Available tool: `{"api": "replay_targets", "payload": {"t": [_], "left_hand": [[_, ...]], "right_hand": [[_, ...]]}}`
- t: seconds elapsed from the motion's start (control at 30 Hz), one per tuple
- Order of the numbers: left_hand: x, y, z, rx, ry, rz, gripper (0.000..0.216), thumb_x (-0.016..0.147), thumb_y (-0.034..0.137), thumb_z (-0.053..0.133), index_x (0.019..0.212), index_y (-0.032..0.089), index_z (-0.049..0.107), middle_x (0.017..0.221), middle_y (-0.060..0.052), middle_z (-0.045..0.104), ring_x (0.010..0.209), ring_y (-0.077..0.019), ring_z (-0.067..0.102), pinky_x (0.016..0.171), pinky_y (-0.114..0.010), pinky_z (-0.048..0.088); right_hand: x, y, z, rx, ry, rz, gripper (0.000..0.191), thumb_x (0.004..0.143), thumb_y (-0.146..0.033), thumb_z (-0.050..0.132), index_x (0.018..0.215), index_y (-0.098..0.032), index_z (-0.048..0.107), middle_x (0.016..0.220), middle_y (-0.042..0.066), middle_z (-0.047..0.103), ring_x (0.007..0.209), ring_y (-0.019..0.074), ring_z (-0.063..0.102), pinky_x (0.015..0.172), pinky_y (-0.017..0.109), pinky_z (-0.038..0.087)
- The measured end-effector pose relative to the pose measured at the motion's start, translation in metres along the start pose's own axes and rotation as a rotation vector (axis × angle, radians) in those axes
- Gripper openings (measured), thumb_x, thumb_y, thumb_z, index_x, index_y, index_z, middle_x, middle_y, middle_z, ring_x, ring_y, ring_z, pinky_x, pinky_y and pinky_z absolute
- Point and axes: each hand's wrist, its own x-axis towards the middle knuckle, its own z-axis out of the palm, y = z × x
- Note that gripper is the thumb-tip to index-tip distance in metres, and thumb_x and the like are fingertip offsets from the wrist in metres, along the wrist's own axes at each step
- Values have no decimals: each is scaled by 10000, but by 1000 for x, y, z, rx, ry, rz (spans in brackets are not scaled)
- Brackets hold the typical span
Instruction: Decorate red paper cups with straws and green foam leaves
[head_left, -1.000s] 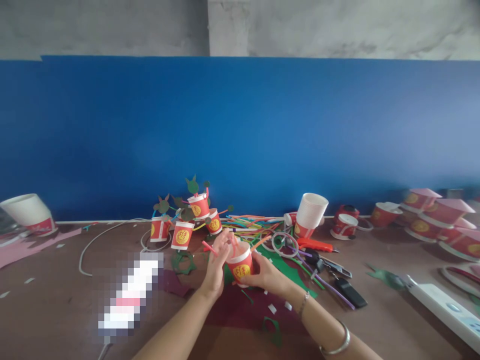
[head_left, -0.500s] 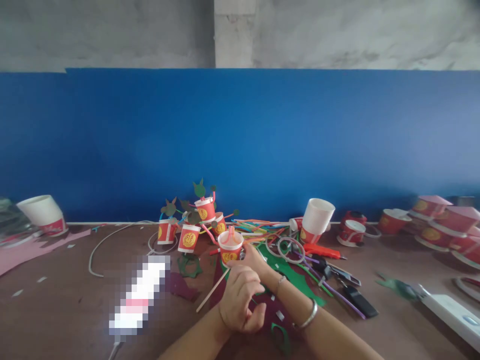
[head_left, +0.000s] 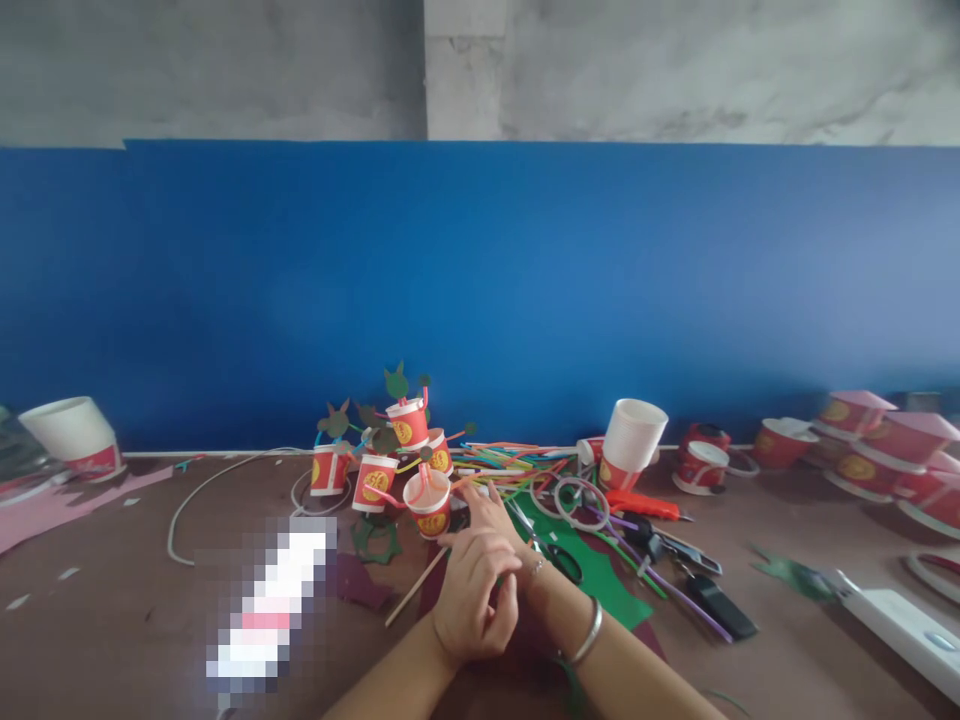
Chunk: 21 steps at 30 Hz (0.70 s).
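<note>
A small red-and-white paper cup with a round yellow print stands slightly tilted at the centre, pinkish straws inside and straw pieces sticking out from its sides. Just right of it, my right hand reaches forward with fingers stretched out near the cup's right-hand straw; contact there is unclear. My left hand hovers in front, partly over the right wrist. Its fingers are loosely bent, the thumb is apart, and nothing shows in it. Beside my right forearm, scissors lie on green paper. A thin wooden stick lies left of my left hand.
Several decorated cups with dark green cut-out heads stand behind left. Coloured straws lie at the back. Stacked white cups, a tape roll, an orange cutter and keys are to the right. A pixelated bright object lies left.
The straw cup has moved left, closer to the other decorated cups. My right hand has come off its side, with fingers straightened. The scissors beside my right forearm now show more fully.
</note>
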Motion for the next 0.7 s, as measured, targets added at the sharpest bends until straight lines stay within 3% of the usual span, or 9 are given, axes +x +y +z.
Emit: {"api": "replay_targets", "payload": {"t": [0.13, 0.23, 0.37, 0.47, 0.53, 0.7], "left_hand": [[-1, -6, 0, -19, -18, -94, 241, 820, 40, 362, 827, 189, 552, 819, -64, 587, 806, -183, 537, 742, -339, 440], [-1, -12, 4, 1, -108, -188, 281, 841, 52, 334, 752, 187, 563, 751, -55, 575, 756, -179, 525, 702, -322, 434], [-5, -17, 14, 122, -357, -334, 255, 785, 59, 407, 884, 190, 603, 873, -75, 605, 858, -218, 550, 758, -365, 459], [-10, -20, 21, 218, -442, -389, 349, 758, 89, 480, 1070, 204, 587, 1160, -103, 566, 1139, -284, 477, 935, -468, 416], [-13, -22, 22, 255, -468, -405, 385, 769, 109, 490, 1134, 206, 562, 1252, -107, 526, 1221, -300, 421, 996, -513, 368], [-10, -22, 19, 208, -495, -461, 403, 790, 95, 462, 1166, 219, 533, 1134, -90, 572, 1102, -248, 516, 983, -479, 386]], "right_hand": [[-14, 22, -12, -2, 48, -23, 425, 773, -128, 506, 1195, -175, 533, 1301, 122, 557, 1269, 239, 444, 1092, 462, 253], [-25, 43, -30, -16, 210, 4, 336, 796, -166, 502, 1114, -187, 609, 1165, 91, 646, 1147, 233, 541, 1004, 410, 376], [-34, 71, -53, -103, 271, 180, 216, 791, -131, 501, 889, -169, 690, 936, 80, 705, 942, 223, 616, 866, 345, 452], [-38, 81, -61, -129, 267, 217, 185, 775, -127, 527, 832, -170, 697, 883, 71, 708, 882, 228, 612, 825, 336, 452], [-40, 83, -61, -143, 259, 231, 178, 776, -135, 536, 830, -182, 699, 865, 59, 705, 869, 224, 606, 806, 326, 446], [-42, 73, -60, -178, 234, 245, 199, 789, -125, 523, 870, -186, 695, 927, 64, 693, 938, 239, 583, 807, 338, 410]]}}
